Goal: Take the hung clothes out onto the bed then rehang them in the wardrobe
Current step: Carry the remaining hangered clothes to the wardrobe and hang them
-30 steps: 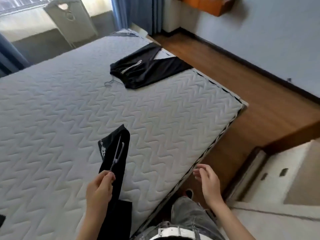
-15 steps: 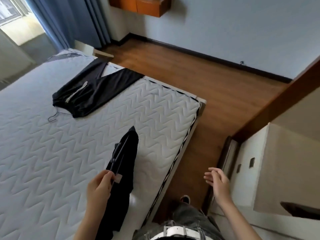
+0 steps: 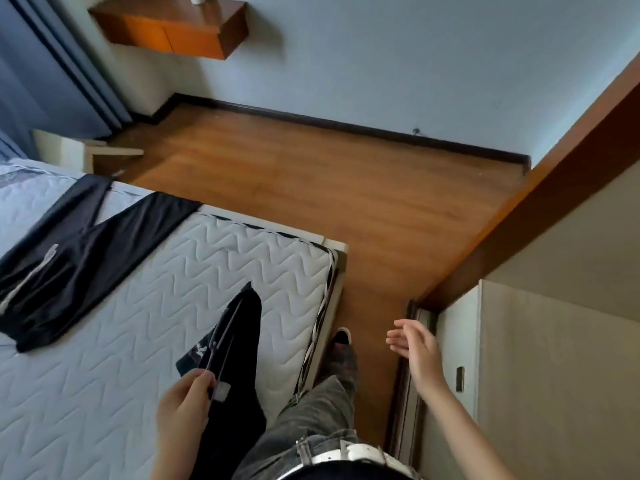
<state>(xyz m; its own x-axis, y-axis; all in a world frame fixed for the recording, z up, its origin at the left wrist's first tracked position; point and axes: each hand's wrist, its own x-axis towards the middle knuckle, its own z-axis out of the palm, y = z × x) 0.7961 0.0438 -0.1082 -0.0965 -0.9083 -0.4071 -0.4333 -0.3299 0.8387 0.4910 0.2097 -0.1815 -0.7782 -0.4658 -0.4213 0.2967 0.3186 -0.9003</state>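
Observation:
My left hand (image 3: 185, 400) pinches the hook of a grey hanger (image 3: 223, 336) that carries a black garment (image 3: 242, 348), held above the near corner of the bed (image 3: 166, 271). A second black garment with a white stripe (image 3: 69, 261) lies flat on the quilted mattress at the left. My right hand (image 3: 417, 348) is relaxed with nothing in it, hovering over the floor just left of the wardrobe (image 3: 540, 341), whose pale panel and brown top edge fill the right side.
Brown wooden floor (image 3: 311, 181) runs between the bed and the grey wall. A wooden wall shelf (image 3: 173, 29) hangs at the top left beside blue curtains (image 3: 41, 64). My legs and a shoe (image 3: 343, 341) stand in the gap between bed and wardrobe.
The view has swung right from the bed toward the wardrobe. My left hand keeps hold of the hanger with the black garment. My right hand has moved right, closer to the wardrobe.

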